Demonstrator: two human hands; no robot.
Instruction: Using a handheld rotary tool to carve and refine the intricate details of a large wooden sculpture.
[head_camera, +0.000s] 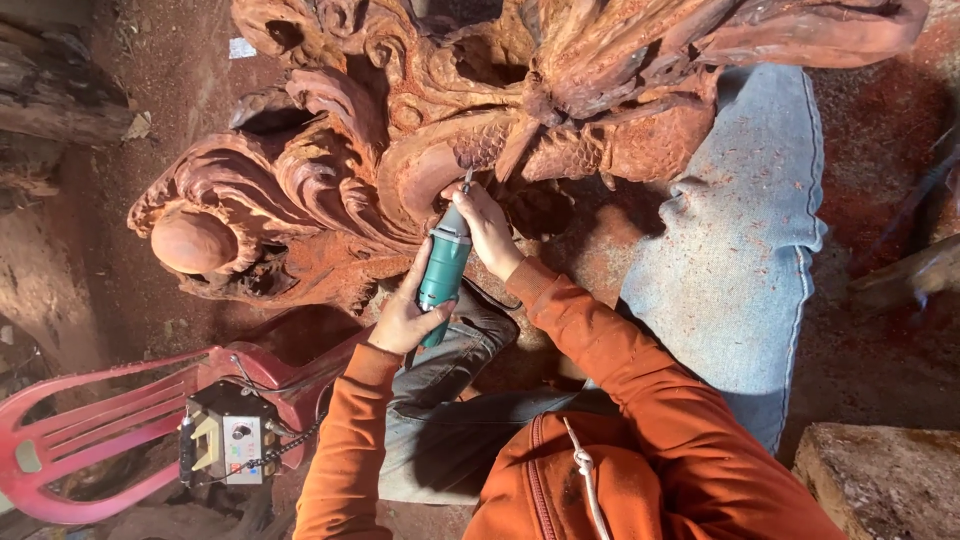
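A large reddish wood carving (330, 170) with swirls, scales and a round ball fills the upper part of the head view. I hold a teal rotary carving tool (444, 270) against it, its thin bit touching the wood near a scaled curve. My left hand (405, 318) grips the tool's rear body. My right hand (485, 225) holds the front end close to the bit. Both arms wear orange sleeves.
A red plastic chair (100, 425) lies at lower left with a small black and white power box (228, 440) on it. A leg in light blue jeans (735, 250) stretches at right. A rough stone block (885, 480) sits at lower right. Red sawdust covers the ground.
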